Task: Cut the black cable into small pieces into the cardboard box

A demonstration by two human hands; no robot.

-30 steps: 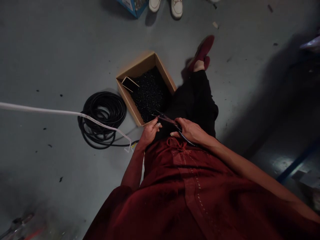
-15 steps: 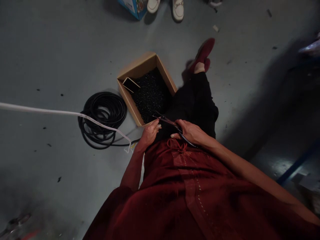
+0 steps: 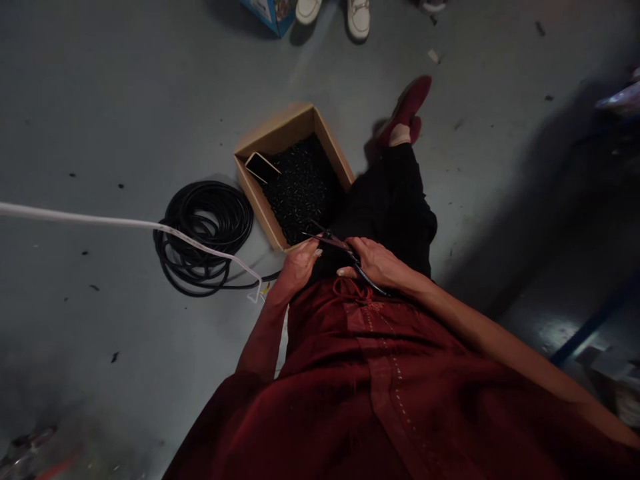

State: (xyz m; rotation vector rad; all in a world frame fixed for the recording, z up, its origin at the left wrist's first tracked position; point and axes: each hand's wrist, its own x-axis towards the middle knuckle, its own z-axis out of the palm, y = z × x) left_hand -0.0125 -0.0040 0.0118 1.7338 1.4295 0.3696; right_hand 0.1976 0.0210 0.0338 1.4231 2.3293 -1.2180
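Observation:
My right hand [image 3: 373, 260] grips the handles of dark scissors [image 3: 337, 241], whose blades point left and stand apart over the near edge of the cardboard box [image 3: 257, 205]. Close to the blade tips, my left hand [image 3: 300, 262] is closed around the black cable [image 3: 270, 277]. That cable runs from a coil [image 3: 200, 230] lying on the floor left of the box. Inside the box are many small black pieces [image 3: 300, 183] and a small open carton [image 3: 262, 168].
A white cord [image 3: 100, 219] stretches from the left edge across the coil. At the top, a blue box [image 3: 273, 15] stands beside another person's white shoes [image 3: 358, 19]. My outstretched leg in a red shoe [image 3: 413, 103] is right of the cardboard box. Scraps dot the floor.
The scissor blades have opened wider, and the right hand has moved slightly left. The whole view has shifted a little. The left hand has stayed nearly in place.

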